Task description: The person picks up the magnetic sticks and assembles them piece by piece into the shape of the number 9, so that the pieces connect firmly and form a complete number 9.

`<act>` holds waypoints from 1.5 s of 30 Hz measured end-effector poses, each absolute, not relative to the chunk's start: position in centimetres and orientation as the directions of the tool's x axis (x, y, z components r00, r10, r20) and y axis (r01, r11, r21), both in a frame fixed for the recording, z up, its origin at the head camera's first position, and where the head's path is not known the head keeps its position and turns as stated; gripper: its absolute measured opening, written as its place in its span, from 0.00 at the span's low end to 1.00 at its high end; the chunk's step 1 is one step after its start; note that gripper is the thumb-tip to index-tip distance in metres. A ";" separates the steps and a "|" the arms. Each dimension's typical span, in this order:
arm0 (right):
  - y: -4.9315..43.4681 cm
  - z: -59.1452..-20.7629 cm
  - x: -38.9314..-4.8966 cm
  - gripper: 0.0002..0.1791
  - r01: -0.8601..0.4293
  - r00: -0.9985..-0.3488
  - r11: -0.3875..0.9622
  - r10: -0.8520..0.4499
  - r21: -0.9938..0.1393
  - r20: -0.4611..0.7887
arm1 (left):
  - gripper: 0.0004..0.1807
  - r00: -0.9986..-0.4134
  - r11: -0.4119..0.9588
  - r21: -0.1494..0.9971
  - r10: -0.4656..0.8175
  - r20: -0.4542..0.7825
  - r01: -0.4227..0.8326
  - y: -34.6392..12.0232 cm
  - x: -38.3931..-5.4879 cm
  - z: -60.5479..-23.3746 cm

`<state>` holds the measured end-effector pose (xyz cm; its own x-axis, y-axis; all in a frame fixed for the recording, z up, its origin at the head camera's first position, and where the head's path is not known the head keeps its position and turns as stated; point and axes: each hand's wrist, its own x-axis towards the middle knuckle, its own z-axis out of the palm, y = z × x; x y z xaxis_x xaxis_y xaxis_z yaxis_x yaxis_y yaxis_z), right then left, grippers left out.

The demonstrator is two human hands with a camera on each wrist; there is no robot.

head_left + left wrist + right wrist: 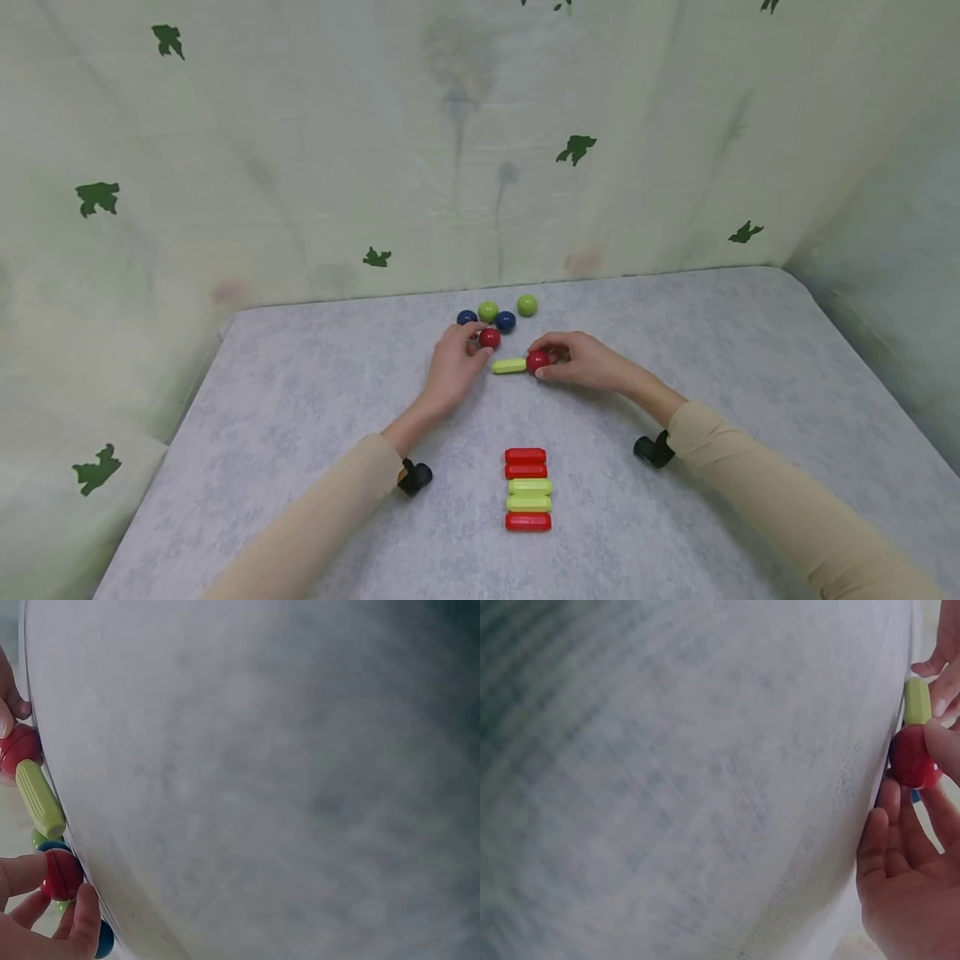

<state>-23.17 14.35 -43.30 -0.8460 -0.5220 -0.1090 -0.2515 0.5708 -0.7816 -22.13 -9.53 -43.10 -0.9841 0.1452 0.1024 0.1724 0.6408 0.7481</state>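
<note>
My left hand [453, 367] pinches a glossy red ball [490, 337] between thumb and fingers near the far side of the table; the left wrist view shows fingers on both sides of this ball [63, 874]. My right hand [583, 361] grips another red ball [537, 361], from which a yellow-green ribbed bar [509, 366] sticks out to the left. In the right wrist view the bar's end [917, 702] meets the ball [911, 756], and the thumb presses on the ball. The bar's free end points toward my left hand.
Just beyond my hands lie two dark blue balls [506, 322] and two green balls [527, 305]. Nearer me, three red bars [528, 522] and two yellow-green bars [529, 503] form a column on the grey table [315, 417]. A pale curtain [300, 167] hangs behind the table.
</note>
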 end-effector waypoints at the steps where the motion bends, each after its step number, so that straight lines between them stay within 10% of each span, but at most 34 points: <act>1: 14.3 -43.3 -23.2 0.20 -0.251 -0.846 0.570 -0.522 -0.782 -0.109 | 0.23 -0.985 0.646 0.745 0.144 0.097 0.168 -9.4 -22.2 -43.1; 45: 14.8 -43.8 -22.9 0.20 -0.256 -0.852 0.537 -0.519 -0.804 -0.076 | 0.18 -0.986 0.512 0.856 0.167 -0.019 0.070 -12.2 -21.2 -43.6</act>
